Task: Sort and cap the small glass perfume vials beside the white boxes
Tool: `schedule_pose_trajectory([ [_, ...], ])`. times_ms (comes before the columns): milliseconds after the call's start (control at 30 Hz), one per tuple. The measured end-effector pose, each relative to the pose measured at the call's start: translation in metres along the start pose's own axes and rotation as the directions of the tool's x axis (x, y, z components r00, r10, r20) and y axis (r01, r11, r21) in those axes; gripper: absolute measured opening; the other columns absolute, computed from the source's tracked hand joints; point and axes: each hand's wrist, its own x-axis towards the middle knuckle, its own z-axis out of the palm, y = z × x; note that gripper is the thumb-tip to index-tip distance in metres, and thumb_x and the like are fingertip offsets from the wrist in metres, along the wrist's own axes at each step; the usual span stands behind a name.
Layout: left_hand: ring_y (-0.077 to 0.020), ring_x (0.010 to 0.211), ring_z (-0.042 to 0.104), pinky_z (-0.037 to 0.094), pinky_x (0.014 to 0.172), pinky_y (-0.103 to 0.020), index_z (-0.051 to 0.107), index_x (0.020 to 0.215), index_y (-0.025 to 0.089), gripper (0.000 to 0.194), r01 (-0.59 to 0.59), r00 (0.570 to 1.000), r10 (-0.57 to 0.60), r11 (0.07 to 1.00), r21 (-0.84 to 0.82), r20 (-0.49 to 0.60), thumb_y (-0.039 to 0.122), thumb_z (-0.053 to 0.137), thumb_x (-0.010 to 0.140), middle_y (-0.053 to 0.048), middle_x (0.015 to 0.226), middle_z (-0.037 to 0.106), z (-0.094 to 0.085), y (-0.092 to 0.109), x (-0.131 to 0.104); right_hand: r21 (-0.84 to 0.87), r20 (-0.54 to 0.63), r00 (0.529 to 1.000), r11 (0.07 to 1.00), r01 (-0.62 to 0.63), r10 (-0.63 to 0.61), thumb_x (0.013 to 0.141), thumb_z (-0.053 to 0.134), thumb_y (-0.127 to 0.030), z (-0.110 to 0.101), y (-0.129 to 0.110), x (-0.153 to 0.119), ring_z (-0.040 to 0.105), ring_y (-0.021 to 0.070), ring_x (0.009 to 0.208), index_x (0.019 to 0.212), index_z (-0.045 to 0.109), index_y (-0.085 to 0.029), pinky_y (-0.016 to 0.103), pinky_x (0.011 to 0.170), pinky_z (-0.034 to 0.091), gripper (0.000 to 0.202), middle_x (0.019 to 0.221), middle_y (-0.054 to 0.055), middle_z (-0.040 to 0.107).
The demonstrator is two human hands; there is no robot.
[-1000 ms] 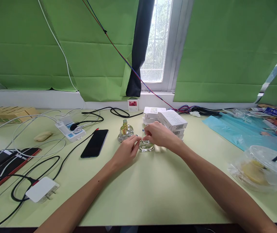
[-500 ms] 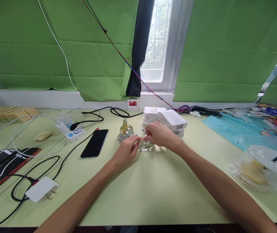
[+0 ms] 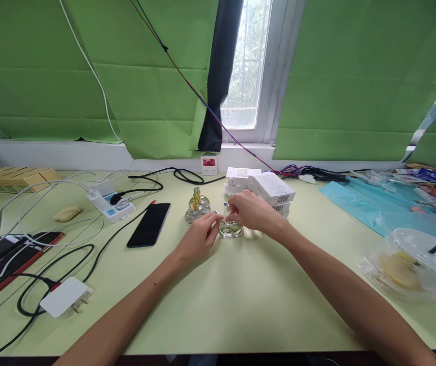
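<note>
A clear glass bottle (image 3: 230, 232) stands upright on the pale green table (image 3: 236, 300), between my two hands. My right hand (image 3: 246, 209) reaches over its neck from the right, fingers pinched together beside the bottle's top. From the left, my left hand (image 3: 201, 234) holds its thumb and fingertips close together at the bottle's upper left side. Whatever small thing lies between the fingertips of either hand is too small to name. Just behind my left hand stand glass bottles with gold-coloured necks (image 3: 195, 203).
White boxes (image 3: 273, 189) are stacked behind my right hand. A black phone (image 3: 149, 225), a power strip (image 3: 113, 206) and a white charger (image 3: 67, 297) with cables lie at left. Far right are a blue plastic sheet (image 3: 362, 206) and a lidded plastic cup (image 3: 424, 254).
</note>
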Motion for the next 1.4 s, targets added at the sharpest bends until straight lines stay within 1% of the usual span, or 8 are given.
schedule_pose_trajectory([
  [167, -0.0133, 0.066, 0.057, 0.046, 0.065, -0.028, 0.065, 0.108, 0.019, 0.024, 0.017, 1.000, -0.017, 1.000, -0.008, 0.006, 0.024, 0.043, 0.100, -0.005, 0.092, 0.066, 0.001, -0.002, -0.001, 0.004, -0.002, 1.000, 1.000, -0.013, 0.013, 0.085, 0.074, -0.033, -0.001, -0.001, -0.001, 0.057, 0.0139, 0.062, 0.077, 0.069, -0.016, 0.024, 0.052, 0.027, 0.019, 0.070, 0.004, 0.064],
  [700, -0.0143, 0.067, 0.058, 0.048, 0.065, -0.028, 0.065, 0.106, 0.019, 0.023, -0.003, 1.000, 0.003, 1.000, -0.003, 0.002, 0.021, 0.044, 0.099, -0.006, 0.092, 0.067, 0.000, 0.000, 0.000, -0.003, 0.014, 1.000, 1.000, -0.010, 0.010, 0.085, 0.076, -0.037, -0.001, 0.000, 0.000, 0.061, 0.0158, 0.068, 0.080, 0.071, -0.016, 0.024, 0.053, 0.029, 0.022, 0.076, 0.006, 0.068],
  [833, -0.0137, 0.065, 0.057, 0.048, 0.065, -0.028, 0.066, 0.106, 0.019, 0.023, -0.012, 1.000, 0.012, 1.000, -0.003, -0.014, 0.022, 0.044, 0.099, -0.006, 0.092, 0.067, 0.001, -0.002, 0.000, -0.050, 0.053, 0.999, 0.999, -0.009, 0.011, 0.081, 0.081, -0.034, -0.011, 0.001, -0.002, 0.062, 0.0170, 0.074, 0.085, 0.070, -0.015, 0.024, 0.056, 0.031, 0.022, 0.083, 0.007, 0.068],
  [900, -0.0130, 0.064, 0.056, 0.047, 0.065, -0.028, 0.065, 0.107, 0.018, 0.023, -0.013, 1.000, 0.013, 1.000, 0.003, -0.014, 0.023, 0.044, 0.099, -0.005, 0.091, 0.066, 0.001, -0.003, -0.001, -0.098, 0.089, 0.994, 0.994, -0.049, 0.058, 0.079, 0.082, -0.033, -0.018, -0.002, -0.006, 0.063, 0.0177, 0.074, 0.083, 0.070, -0.015, 0.024, 0.055, 0.031, 0.022, 0.085, 0.008, 0.068],
  [1033, -0.0108, 0.060, 0.053, 0.046, 0.063, -0.027, 0.064, 0.107, 0.019, 0.022, -0.002, 1.000, 0.003, 1.000, 0.018, -0.026, 0.024, 0.043, 0.100, -0.005, 0.097, 0.066, 0.000, -0.002, 0.000, -0.172, 0.202, 0.975, 0.984, -0.054, 0.089, 0.083, 0.078, -0.027, -0.025, -0.015, -0.018, 0.063, 0.0181, 0.067, 0.088, 0.071, -0.013, 0.025, 0.051, 0.032, 0.017, 0.082, 0.009, 0.068],
  [1200, -0.0090, 0.053, 0.049, 0.047, 0.064, -0.028, 0.061, 0.113, 0.021, 0.022, 0.038, 0.996, -0.033, 0.998, 0.054, -0.085, 0.023, 0.045, 0.098, -0.006, 0.111, 0.067, -0.004, -0.003, 0.001, -0.160, 0.370, 0.923, 0.973, 0.169, -0.100, 0.086, 0.070, -0.022, 0.002, -0.040, -0.030, 0.068, 0.0225, 0.071, 0.089, 0.072, -0.013, 0.027, 0.056, 0.042, 0.010, 0.081, 0.010, 0.069],
  [1300, -0.0105, 0.055, 0.053, 0.050, 0.069, -0.030, 0.059, 0.119, 0.021, 0.025, 0.046, 0.997, -0.040, 0.995, 0.084, -0.069, 0.022, 0.046, 0.097, -0.008, 0.119, 0.068, -0.003, -0.006, 0.002, -0.151, 0.391, 0.908, 0.963, 0.224, -0.149, 0.089, 0.063, -0.017, 0.027, -0.049, -0.031, 0.071, 0.0242, 0.075, 0.093, 0.071, -0.012, 0.028, 0.058, 0.047, 0.011, 0.089, 0.014, 0.071],
  [1400, -0.0137, 0.062, 0.060, 0.052, 0.071, -0.032, 0.057, 0.125, 0.021, 0.031, 0.050, 0.998, -0.046, 0.993, 0.108, -0.043, 0.021, 0.047, 0.096, -0.010, 0.125, 0.068, 0.000, -0.010, 0.002, -0.138, 0.424, 0.885, 0.952, 0.274, -0.194, 0.085, 0.059, -0.007, 0.044, -0.051, -0.027, 0.072, 0.0243, 0.080, 0.094, 0.071, -0.011, 0.028, 0.063, 0.050, 0.016, 0.088, 0.015, 0.072],
])
